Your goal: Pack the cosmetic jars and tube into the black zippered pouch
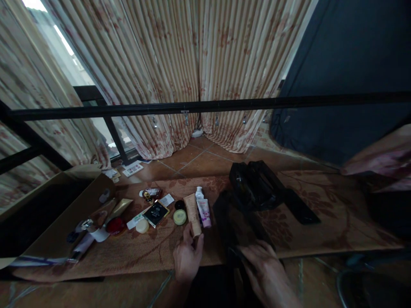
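Note:
My left hand (187,260) pinches the lower end of a beige squeeze tube (191,208) between thumb and fingers. Right beside it lie a pink and white tube (204,212) and a small white bottle (199,192). The fingers of my right hand (266,268) are closed on the near edge of a dark bag (240,231), whose inside is too dark to make out. To the left of the beige tube are a pale green round jar (180,217), a black square packet with a gold edge (156,213) and a cream round lid or jar (142,226).
A cardboard box (69,209) with dark contents stands at the far left. Near it sit a red round jar (116,226) and a gold tube (122,207). Behind the bag lie a glossy black bundle (257,186) and a flat black object (302,208). Another person's arm (382,149) shows at right.

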`<act>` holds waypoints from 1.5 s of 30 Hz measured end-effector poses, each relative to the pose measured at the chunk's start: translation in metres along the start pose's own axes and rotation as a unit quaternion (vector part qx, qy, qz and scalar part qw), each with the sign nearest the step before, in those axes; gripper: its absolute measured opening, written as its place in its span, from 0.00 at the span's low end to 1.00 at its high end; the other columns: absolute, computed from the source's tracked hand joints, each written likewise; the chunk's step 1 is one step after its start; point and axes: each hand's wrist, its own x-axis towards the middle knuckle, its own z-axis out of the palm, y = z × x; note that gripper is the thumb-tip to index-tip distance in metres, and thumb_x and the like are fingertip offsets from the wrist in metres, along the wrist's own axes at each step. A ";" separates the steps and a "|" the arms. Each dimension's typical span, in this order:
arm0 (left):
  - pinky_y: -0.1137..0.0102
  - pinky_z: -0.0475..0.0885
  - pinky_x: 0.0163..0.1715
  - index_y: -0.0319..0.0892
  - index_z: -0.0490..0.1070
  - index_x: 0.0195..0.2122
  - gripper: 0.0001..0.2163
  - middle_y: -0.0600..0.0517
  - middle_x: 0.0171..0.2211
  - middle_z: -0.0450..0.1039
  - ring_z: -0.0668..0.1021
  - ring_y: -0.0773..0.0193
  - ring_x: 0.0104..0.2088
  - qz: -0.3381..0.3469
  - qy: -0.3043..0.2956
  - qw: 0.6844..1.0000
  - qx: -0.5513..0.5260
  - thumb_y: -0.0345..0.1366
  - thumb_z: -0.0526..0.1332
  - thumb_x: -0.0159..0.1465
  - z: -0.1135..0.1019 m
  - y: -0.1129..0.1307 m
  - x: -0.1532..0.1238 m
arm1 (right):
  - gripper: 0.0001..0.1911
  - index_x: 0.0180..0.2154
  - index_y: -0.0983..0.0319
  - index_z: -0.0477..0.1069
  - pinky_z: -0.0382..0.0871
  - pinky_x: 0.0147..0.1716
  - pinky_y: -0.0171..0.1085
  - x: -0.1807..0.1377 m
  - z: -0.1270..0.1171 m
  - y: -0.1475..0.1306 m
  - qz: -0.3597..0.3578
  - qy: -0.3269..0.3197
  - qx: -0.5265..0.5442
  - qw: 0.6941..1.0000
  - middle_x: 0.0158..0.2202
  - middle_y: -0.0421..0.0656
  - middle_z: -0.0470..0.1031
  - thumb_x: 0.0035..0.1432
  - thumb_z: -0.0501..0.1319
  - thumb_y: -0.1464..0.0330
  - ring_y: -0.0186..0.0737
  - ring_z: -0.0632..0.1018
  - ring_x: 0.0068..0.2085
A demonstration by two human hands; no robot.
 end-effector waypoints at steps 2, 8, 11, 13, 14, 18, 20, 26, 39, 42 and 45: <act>0.70 0.65 0.29 0.41 0.57 0.61 0.24 0.52 0.29 0.77 0.78 0.62 0.28 0.005 0.001 1.000 0.003 0.46 0.52 0.66 0.000 -0.001 -0.001 | 0.22 0.46 0.54 0.73 0.62 0.53 0.46 0.004 0.005 -0.009 0.022 0.009 0.012 1.000 0.35 0.40 0.78 0.55 0.52 0.79 0.37 0.78 0.38; 0.72 0.64 0.27 0.41 0.57 0.61 0.24 0.53 0.27 0.75 0.78 0.64 0.27 0.019 0.009 1.000 0.007 0.44 0.53 0.66 0.002 -0.004 0.000 | 0.22 0.46 0.56 0.73 0.60 0.54 0.45 0.019 0.009 -0.021 0.036 0.000 0.023 0.999 0.35 0.41 0.78 0.55 0.52 0.81 0.38 0.77 0.40; 0.72 0.64 0.27 0.40 0.58 0.61 0.23 0.52 0.27 0.75 0.77 0.63 0.27 0.019 0.012 1.000 0.014 0.43 0.53 0.66 0.003 -0.005 0.001 | 0.21 0.46 0.56 0.73 0.58 0.54 0.46 0.023 0.011 -0.022 0.037 -0.002 0.022 0.999 0.36 0.41 0.78 0.57 0.51 0.80 0.38 0.77 0.41; 0.71 0.64 0.28 0.40 0.58 0.61 0.23 0.53 0.27 0.75 0.78 0.63 0.28 0.020 0.012 1.000 0.021 0.43 0.54 0.66 0.004 -0.006 0.001 | 0.22 0.46 0.55 0.73 0.58 0.54 0.46 0.024 0.014 -0.021 0.041 -0.002 0.018 0.999 0.37 0.41 0.78 0.57 0.51 0.80 0.39 0.76 0.41; 0.71 0.64 0.29 0.41 0.58 0.61 0.23 0.53 0.27 0.75 0.78 0.62 0.29 0.019 0.011 0.999 0.024 0.43 0.54 0.66 0.004 -0.007 0.001 | 0.22 0.46 0.55 0.73 0.57 0.55 0.46 0.025 0.015 -0.021 0.042 -0.002 0.016 0.999 0.37 0.41 0.78 0.57 0.51 0.80 0.39 0.76 0.41; 0.70 0.65 0.31 0.42 0.57 0.61 0.23 0.53 0.27 0.75 0.78 0.61 0.30 0.021 0.007 0.999 0.027 0.43 0.53 0.66 0.004 -0.005 -0.001 | 0.22 0.47 0.55 0.72 0.57 0.55 0.46 0.025 0.017 -0.021 0.048 -0.010 0.015 0.999 0.37 0.41 0.77 0.57 0.52 0.80 0.40 0.76 0.42; 0.70 0.66 0.32 0.43 0.58 0.61 0.22 0.53 0.28 0.75 0.78 0.60 0.32 0.026 0.010 0.999 0.033 0.42 0.53 0.67 0.003 -0.003 -0.001 | 0.22 0.48 0.55 0.72 0.56 0.55 0.46 0.025 0.017 -0.021 0.050 -0.011 0.019 0.999 0.37 0.40 0.77 0.57 0.52 0.80 0.39 0.76 0.42; 0.68 0.67 0.35 0.42 0.59 0.61 0.22 0.50 0.30 0.77 0.79 0.57 0.36 0.038 0.016 0.998 0.050 0.40 0.53 0.67 0.001 0.000 -0.002 | 0.22 0.48 0.56 0.73 0.57 0.54 0.47 0.025 0.016 -0.023 0.049 -0.004 0.024 0.999 0.35 0.41 0.77 0.57 0.51 0.80 0.40 0.76 0.42; 0.66 0.68 0.37 0.41 0.58 0.61 0.22 0.49 0.35 0.79 0.80 0.57 0.35 0.048 0.003 0.997 0.065 0.40 0.52 0.67 0.003 -0.002 -0.002 | 0.21 0.47 0.55 0.73 0.56 0.55 0.45 0.024 0.017 -0.022 0.068 -0.017 0.031 0.997 0.35 0.40 0.76 0.57 0.53 0.79 0.39 0.75 0.43; 0.67 0.69 0.39 0.42 0.58 0.62 0.22 0.50 0.34 0.79 0.80 0.58 0.35 0.053 0.003 0.997 0.061 0.39 0.52 0.67 0.002 -0.002 -0.002 | 0.21 0.47 0.55 0.73 0.55 0.56 0.45 0.024 0.016 -0.023 0.071 -0.016 0.031 0.997 0.35 0.40 0.77 0.58 0.52 0.79 0.38 0.75 0.43; 0.67 0.69 0.39 0.42 0.58 0.62 0.22 0.49 0.35 0.79 0.80 0.58 0.36 0.056 0.006 0.996 0.069 0.38 0.53 0.67 0.001 -0.001 -0.003 | 0.21 0.47 0.55 0.73 0.55 0.56 0.45 0.023 0.016 -0.024 0.069 -0.014 0.025 0.997 0.36 0.40 0.77 0.58 0.52 0.79 0.37 0.76 0.44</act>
